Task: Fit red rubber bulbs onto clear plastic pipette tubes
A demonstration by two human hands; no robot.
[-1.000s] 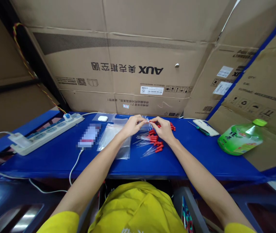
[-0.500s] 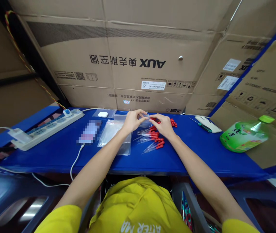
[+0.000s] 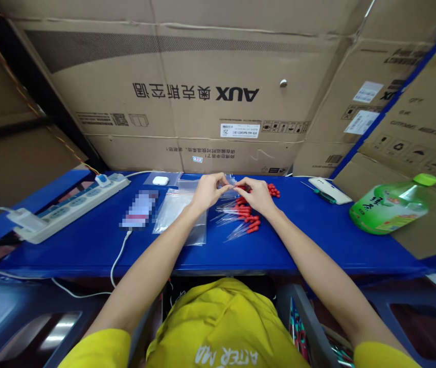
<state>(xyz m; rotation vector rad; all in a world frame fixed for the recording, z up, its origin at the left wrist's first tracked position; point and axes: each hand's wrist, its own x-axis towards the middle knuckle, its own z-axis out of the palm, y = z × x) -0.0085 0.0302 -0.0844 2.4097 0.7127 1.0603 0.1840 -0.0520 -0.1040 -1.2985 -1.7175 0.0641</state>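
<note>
My left hand (image 3: pixel 207 191) and my right hand (image 3: pixel 256 194) meet above the blue table (image 3: pixel 87 245), fingertips pinched together on a thin clear dropper (image 3: pixel 230 188) held between them. Under and beside my right hand lies a heap of clear droppers with red bulbs (image 3: pixel 245 220). A few loose red bulbs (image 3: pixel 273 191) sit just behind it. Clear plastic bags (image 3: pixel 179 210) lie flat below my left wrist.
A white power strip (image 3: pixel 64 206) with cables lies at the left, a phone (image 3: pixel 140 208) on a charging cable and a white earbud case (image 3: pixel 160 180) beside it. A white device and screwdriver (image 3: pixel 325 190) and a green bottle (image 3: pixel 388 208) lie at right. Cardboard boxes (image 3: pixel 218 97) wall the back.
Both hands stay pinched together over the dropper heap, fingers shifting slightly. The camera has tilted down a little, so the scene sits a bit higher.
</note>
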